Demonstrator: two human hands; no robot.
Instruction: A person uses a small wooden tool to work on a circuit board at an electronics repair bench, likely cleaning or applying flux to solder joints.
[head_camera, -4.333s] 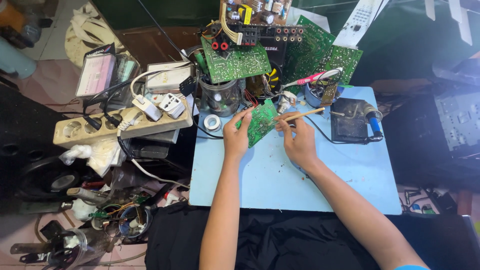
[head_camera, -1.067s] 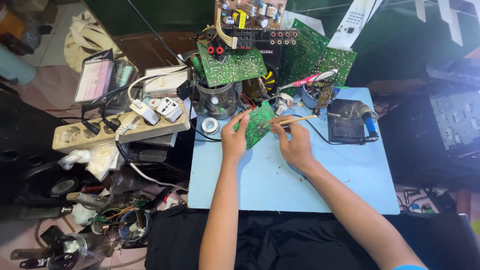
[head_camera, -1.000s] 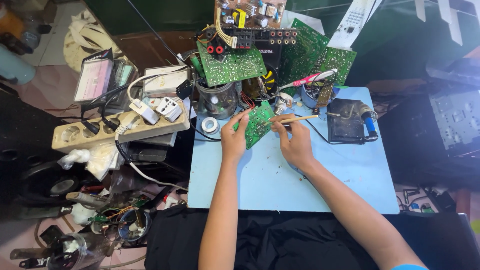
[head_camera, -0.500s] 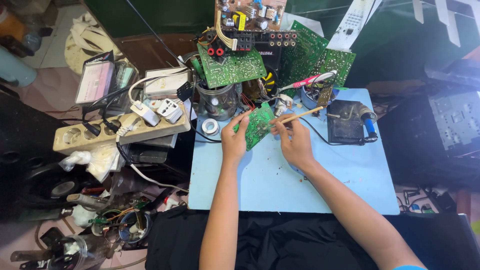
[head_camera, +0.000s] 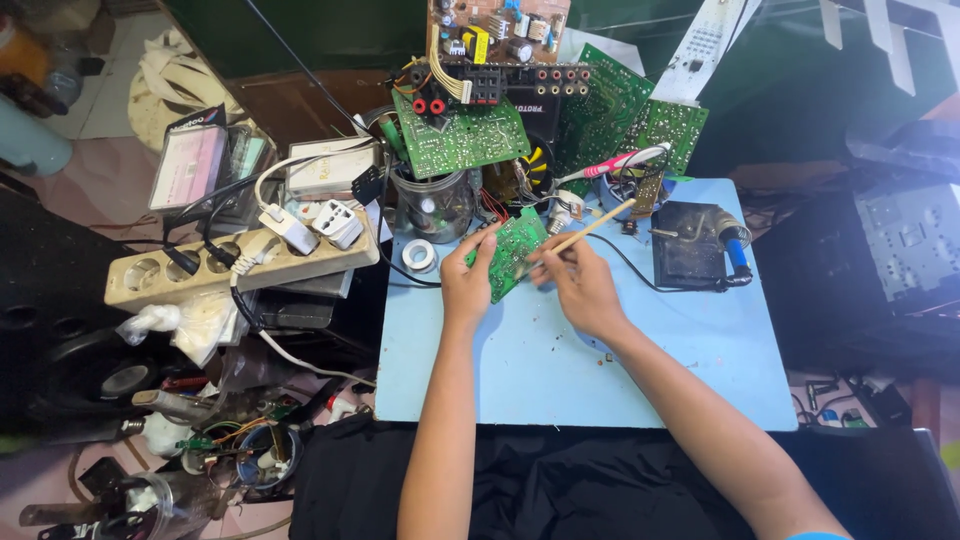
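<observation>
My left hand (head_camera: 467, 281) holds a small green circuit board (head_camera: 514, 252) tilted up above the light blue table (head_camera: 560, 370). My right hand (head_camera: 581, 284) grips a thin wooden-handled brush (head_camera: 592, 227), its tip end down against the board's face and the handle slanting up to the right. Both hands sit near the table's far middle, almost touching each other across the board.
Larger green circuit boards (head_camera: 462, 131) stack up behind the table. A glass jar (head_camera: 432, 205) and a roll of white tape (head_camera: 418, 254) sit at the back left, a black soldering stand with a blue-handled iron (head_camera: 696, 244) at the right. A beige power strip (head_camera: 238, 265) lies left.
The brush handle has tipped a little higher and to the right as my right hand works it on the board. My left hand keeps the board in the same spot.
</observation>
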